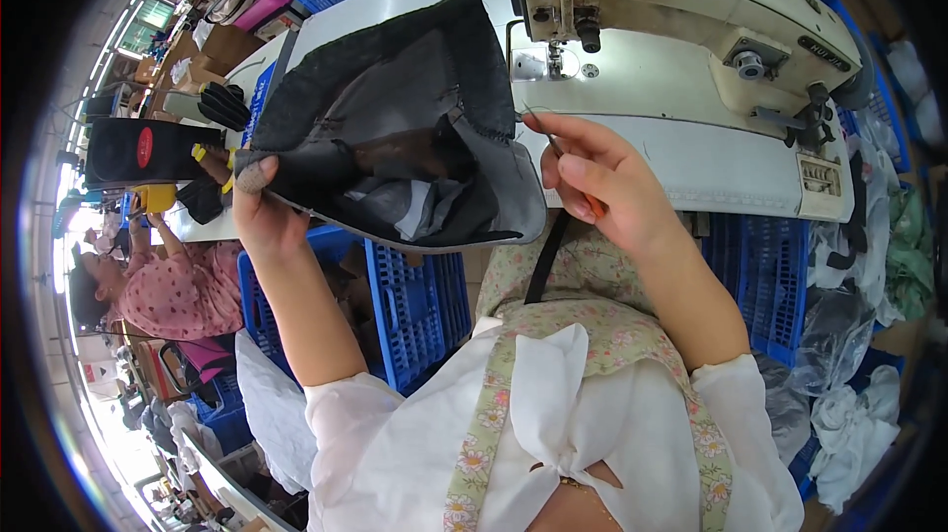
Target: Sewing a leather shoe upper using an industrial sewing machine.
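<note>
My left hand (267, 211) is closed on the left edge of a black sewn piece (395, 68), with tape or a wrap around one finger. Soft and suede-like outside, the piece gapes toward me like a pouch, showing a grey and black lining. I cannot tell whether it is a bag or a shoe upper. Beside its right edge, my right hand (592, 177) grips a thin, dark pointed tool (554, 144) with an orange end. The tool's tip is close to the edge of the piece; whether they touch is unclear.
A sewing machine (681, 19) stands on the white table (681, 152) at the far right. Blue crates (420, 305) sit below the table. Plastic bags (839, 344) lie at the right. Another person in a pink spotted top (183, 285) works at the left.
</note>
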`<action>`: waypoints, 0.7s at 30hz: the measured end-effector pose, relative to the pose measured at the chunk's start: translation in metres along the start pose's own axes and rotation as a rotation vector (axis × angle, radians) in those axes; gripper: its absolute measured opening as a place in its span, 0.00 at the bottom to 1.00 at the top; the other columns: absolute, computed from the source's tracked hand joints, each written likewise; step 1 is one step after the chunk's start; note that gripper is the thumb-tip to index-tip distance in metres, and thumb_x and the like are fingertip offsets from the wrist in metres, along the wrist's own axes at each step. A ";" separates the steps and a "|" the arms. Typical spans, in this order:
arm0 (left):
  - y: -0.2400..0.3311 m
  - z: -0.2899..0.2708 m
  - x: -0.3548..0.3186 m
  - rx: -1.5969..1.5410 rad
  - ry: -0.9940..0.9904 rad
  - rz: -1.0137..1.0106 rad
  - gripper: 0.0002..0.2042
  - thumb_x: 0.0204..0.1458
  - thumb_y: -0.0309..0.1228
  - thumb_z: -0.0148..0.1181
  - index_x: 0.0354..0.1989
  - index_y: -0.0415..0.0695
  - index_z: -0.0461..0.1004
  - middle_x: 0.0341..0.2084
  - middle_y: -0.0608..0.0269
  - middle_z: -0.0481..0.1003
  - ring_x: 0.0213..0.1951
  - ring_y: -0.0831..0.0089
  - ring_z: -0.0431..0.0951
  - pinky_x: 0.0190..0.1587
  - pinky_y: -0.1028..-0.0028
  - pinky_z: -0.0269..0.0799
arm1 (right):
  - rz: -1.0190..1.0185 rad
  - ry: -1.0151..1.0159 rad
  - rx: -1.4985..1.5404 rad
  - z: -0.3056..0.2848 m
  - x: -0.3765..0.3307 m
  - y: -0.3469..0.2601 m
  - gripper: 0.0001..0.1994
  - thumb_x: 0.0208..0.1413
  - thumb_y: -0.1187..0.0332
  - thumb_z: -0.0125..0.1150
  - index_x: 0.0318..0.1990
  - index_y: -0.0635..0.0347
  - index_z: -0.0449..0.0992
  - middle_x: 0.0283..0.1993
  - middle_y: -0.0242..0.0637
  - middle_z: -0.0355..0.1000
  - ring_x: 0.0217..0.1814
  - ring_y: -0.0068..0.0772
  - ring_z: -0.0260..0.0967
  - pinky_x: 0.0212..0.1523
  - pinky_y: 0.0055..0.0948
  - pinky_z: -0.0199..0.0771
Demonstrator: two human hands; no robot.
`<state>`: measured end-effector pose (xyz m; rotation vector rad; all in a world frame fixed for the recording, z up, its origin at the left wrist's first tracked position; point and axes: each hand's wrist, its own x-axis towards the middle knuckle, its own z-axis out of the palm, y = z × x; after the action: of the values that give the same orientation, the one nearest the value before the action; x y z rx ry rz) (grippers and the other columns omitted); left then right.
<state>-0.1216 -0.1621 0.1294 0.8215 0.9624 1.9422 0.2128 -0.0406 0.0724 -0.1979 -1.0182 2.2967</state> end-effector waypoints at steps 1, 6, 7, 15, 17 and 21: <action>0.001 -0.001 -0.001 0.011 0.022 -0.005 0.19 0.43 0.23 0.57 0.47 0.35 0.70 0.43 0.51 0.76 0.45 0.55 0.79 0.53 0.59 0.75 | -0.010 0.053 -0.187 0.005 0.000 -0.005 0.21 0.61 0.69 0.58 0.61 0.62 0.69 0.36 0.31 0.70 0.27 0.12 0.59 0.25 0.15 0.58; 0.003 0.006 -0.002 0.038 0.017 -0.015 0.22 0.42 0.24 0.58 0.49 0.33 0.69 0.44 0.48 0.76 0.44 0.55 0.79 0.52 0.59 0.76 | -0.165 0.065 -0.508 -0.003 0.004 -0.010 0.21 0.56 0.72 0.64 0.58 0.59 0.73 0.35 0.26 0.70 0.35 0.13 0.64 0.33 0.15 0.64; 0.003 0.010 -0.002 0.048 -0.005 -0.017 0.22 0.42 0.24 0.58 0.50 0.32 0.69 0.45 0.48 0.76 0.44 0.55 0.79 0.52 0.60 0.76 | -0.153 0.031 -0.576 -0.004 0.004 -0.016 0.20 0.56 0.73 0.64 0.57 0.60 0.74 0.35 0.25 0.70 0.35 0.14 0.64 0.35 0.16 0.65; 0.002 0.010 0.004 0.054 0.034 -0.091 0.19 0.43 0.23 0.58 0.46 0.33 0.72 0.41 0.51 0.77 0.42 0.58 0.80 0.50 0.64 0.76 | -0.092 0.000 -0.805 -0.002 0.005 -0.034 0.17 0.56 0.72 0.64 0.53 0.62 0.77 0.35 0.25 0.71 0.35 0.15 0.65 0.37 0.16 0.66; 0.002 0.010 0.004 0.059 0.120 -0.071 0.15 0.44 0.23 0.57 0.43 0.35 0.73 0.37 0.54 0.77 0.39 0.59 0.80 0.48 0.64 0.77 | -0.169 0.019 -0.723 0.000 0.004 -0.034 0.18 0.56 0.72 0.64 0.55 0.62 0.75 0.35 0.26 0.71 0.32 0.13 0.64 0.31 0.15 0.63; 0.005 0.012 -0.001 0.029 0.081 -0.115 0.12 0.45 0.22 0.56 0.40 0.35 0.74 0.34 0.54 0.78 0.38 0.59 0.81 0.47 0.62 0.78 | -0.166 0.062 -0.423 -0.005 -0.007 -0.024 0.22 0.55 0.70 0.65 0.58 0.62 0.72 0.34 0.29 0.71 0.28 0.12 0.61 0.24 0.13 0.58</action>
<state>-0.1139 -0.1611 0.1396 0.6925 1.0645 1.8783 0.2320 -0.0291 0.0850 -0.3396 -1.4223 1.8954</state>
